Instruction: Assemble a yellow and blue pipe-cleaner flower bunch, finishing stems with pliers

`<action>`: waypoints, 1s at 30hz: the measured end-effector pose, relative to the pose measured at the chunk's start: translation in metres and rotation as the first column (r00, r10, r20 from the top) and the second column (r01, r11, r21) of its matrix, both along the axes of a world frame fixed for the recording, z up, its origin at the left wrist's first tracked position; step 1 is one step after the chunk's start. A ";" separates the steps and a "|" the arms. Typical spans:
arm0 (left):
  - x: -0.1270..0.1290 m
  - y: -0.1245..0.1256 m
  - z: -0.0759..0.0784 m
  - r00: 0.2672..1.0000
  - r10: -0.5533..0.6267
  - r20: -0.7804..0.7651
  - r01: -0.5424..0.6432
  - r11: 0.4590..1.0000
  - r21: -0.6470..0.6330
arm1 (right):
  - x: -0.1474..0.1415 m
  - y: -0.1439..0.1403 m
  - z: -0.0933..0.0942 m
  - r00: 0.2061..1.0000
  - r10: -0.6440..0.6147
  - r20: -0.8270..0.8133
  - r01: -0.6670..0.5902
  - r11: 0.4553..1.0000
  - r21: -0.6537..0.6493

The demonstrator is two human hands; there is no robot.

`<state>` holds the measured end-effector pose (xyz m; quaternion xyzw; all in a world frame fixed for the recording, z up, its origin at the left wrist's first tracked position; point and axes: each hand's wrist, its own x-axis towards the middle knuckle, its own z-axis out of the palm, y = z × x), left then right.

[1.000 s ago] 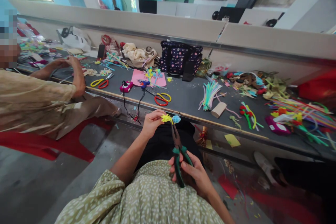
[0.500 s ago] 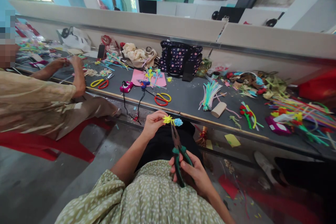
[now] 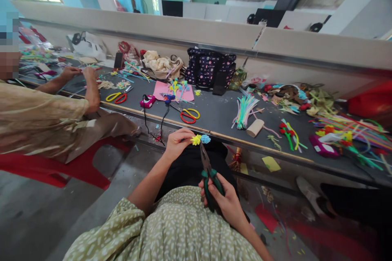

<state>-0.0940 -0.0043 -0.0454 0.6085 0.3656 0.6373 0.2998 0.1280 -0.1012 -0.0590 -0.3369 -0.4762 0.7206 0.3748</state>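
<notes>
My left hand (image 3: 177, 142) pinches a small pipe-cleaner flower piece (image 3: 199, 139), yellow on the left and light blue on the right, held above my lap in front of the table edge. My right hand (image 3: 224, 201) grips the green handles of long-nose pliers (image 3: 207, 173). The plier tips point up and meet the flower piece just under the blue part. My lap in a green patterned dress fills the bottom of the view.
A dark worktable (image 3: 214, 116) carries red-and-yellow scissors (image 3: 189, 115), a pastel pipe-cleaner bundle (image 3: 244, 110), a pink sheet (image 3: 173, 90), a dotted bag (image 3: 210, 68) and bright stems (image 3: 352, 134). A seated person's hands (image 3: 76, 74) work at the left on a red chair (image 3: 52, 166).
The flower piece and plier tips have shifted only slightly. My right hand has turned a little on the handles. The person at the left has moved their hands slightly.
</notes>
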 end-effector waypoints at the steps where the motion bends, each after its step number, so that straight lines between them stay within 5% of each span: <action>1: 0.000 0.000 0.000 1.000 0.001 -0.003 -0.001 1.000 -0.001 | 0.000 0.000 0.001 1.000 -0.013 0.020 0.013 1.000 0.008; 13: 0.004 0.003 -0.003 0.988 -0.043 0.150 0.057 0.994 -0.089 | 0.003 0.002 0.004 0.975 0.107 -0.194 -0.128 0.987 -0.102; 30: 0.005 0.003 0.000 0.999 0.032 0.018 -0.031 0.997 -0.072 | -0.004 0.003 0.005 0.998 -0.051 0.047 0.049 0.998 0.042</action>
